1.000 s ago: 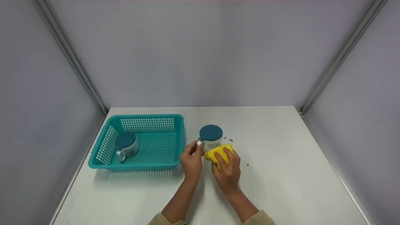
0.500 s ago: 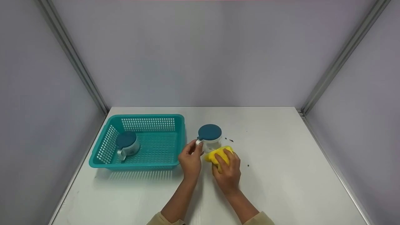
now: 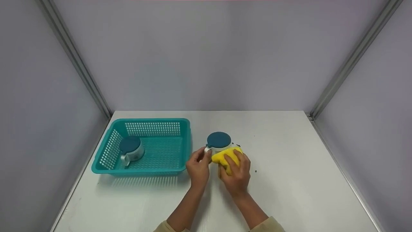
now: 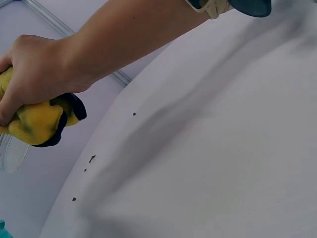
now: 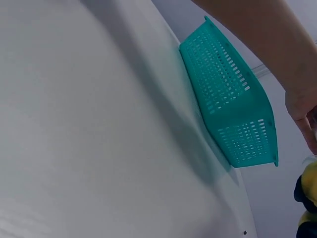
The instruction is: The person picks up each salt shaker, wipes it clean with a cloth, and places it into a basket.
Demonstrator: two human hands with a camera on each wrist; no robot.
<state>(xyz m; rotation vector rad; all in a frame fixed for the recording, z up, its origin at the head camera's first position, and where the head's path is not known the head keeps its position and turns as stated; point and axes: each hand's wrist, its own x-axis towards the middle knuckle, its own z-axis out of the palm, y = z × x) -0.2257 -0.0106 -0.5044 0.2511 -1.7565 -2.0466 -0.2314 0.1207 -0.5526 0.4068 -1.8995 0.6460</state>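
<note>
My left hand (image 3: pixel 198 167) pinches the white handle of a clear jar (image 3: pixel 219 149) with a flat dark-blue lid (image 3: pixel 219 140). The jar is held upright, lid up, in front of me. My right hand (image 3: pixel 236 172) grips a bunched yellow cloth (image 3: pixel 228 158) against the jar's near side, covering much of its wall in the head view. Dark patches on the cloth (image 4: pixel 37 121) show in the left wrist view, where the right hand (image 4: pixel 42 69) wraps round it. At the right wrist view's edge, the left hand (image 5: pixel 303 111) is only partly visible.
A teal plastic basket (image 3: pixel 141 170) stands on the white table (image 3: pixel 289 193) to the left. Inside it lies a second blue-lidded jar (image 3: pixel 131 149) with a handle. Small dark crumbs (image 3: pixel 256 171) dot the table right of the hands. Grey walls (image 3: pixel 206 58) enclose the table.
The jar, with my left hand on its handle, has shifted slightly right and nearer to me over the last half second. The cloth has moved up over more of the jar's wall.
</note>
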